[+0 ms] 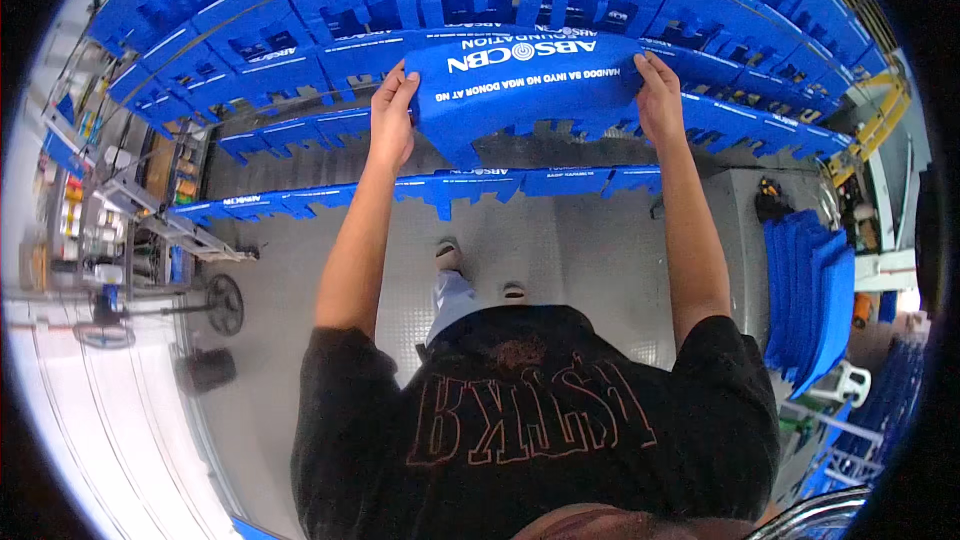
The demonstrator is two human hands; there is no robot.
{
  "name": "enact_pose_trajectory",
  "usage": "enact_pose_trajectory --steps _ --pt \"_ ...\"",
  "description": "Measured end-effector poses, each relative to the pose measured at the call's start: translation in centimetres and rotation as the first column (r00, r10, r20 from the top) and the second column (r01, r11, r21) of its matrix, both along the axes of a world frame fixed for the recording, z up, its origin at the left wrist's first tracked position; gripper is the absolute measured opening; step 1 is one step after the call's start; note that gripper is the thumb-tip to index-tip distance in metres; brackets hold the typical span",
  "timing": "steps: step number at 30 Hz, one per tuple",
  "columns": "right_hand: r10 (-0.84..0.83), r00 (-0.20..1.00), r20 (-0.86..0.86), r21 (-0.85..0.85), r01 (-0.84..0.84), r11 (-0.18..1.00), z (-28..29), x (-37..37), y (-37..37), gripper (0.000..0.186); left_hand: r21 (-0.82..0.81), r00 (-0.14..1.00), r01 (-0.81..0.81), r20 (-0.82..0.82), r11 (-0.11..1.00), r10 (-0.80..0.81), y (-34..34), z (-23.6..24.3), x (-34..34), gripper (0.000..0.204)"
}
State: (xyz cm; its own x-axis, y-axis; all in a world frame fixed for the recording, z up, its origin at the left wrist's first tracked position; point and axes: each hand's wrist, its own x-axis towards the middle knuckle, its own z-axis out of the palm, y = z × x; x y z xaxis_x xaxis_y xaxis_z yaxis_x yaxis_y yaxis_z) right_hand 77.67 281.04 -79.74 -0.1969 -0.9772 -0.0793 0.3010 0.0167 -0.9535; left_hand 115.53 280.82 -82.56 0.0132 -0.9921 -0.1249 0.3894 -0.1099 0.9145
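Observation:
A blue fabric bag panel (530, 95) with white print, upside down to me, is stretched between my two hands at chest height or farther out. My left hand (393, 115) pinches its left edge between thumb and fingers. At the opposite edge, my right hand (658, 95) grips in the same way, arm extended. The piece narrows toward its near side, where a pointed flap hangs down. Just beyond it and below it are rows of similar blue pieces, so I cannot tell whether it touches them.
Several rows of hanging blue pieces (350, 5) curve across the far side, and a lower row (385, 194) hangs closer. Right of me are a stack of blue fabric (805, 295), a white stool (852, 382) and a yellow frame (880, 120). On the left stands a black wheel (225, 305).

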Motion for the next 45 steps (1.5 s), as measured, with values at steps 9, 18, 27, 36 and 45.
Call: enact_pose_trajectory --steps 9,18,27,36,45 --pt "-0.021 0.997 -0.079 0.25 0.04 0.967 -7.0 -0.3 3.3 0.033 0.233 0.98 0.05 0.178 0.971 -0.093 1.2 -10.6 0.3 0.038" --pt "0.082 0.961 -0.265 0.645 0.114 0.755 -15.2 -1.2 8.7 0.046 0.391 0.838 0.11 0.458 0.914 -0.297 4.6 -12.1 1.3 0.025" --pt "0.015 0.703 -0.711 0.338 0.323 0.884 -18.5 7.4 10.2 0.038 -0.125 0.47 0.027 0.877 0.992 0.098 8.7 -9.5 7.4 0.036" --pt "-0.389 0.78 -0.491 0.16 0.519 0.84 -19.6 11.6 12.6 0.023 0.144 0.52 -0.117 0.852 0.983 -0.063 14.6 -8.5 11.2 0.041" --pt "0.004 0.699 -0.715 0.461 0.468 0.754 -20.1 8.6 23.5 0.026 0.161 0.442 -0.004 0.886 0.987 -0.143 11.7 -7.4 12.4 0.029"
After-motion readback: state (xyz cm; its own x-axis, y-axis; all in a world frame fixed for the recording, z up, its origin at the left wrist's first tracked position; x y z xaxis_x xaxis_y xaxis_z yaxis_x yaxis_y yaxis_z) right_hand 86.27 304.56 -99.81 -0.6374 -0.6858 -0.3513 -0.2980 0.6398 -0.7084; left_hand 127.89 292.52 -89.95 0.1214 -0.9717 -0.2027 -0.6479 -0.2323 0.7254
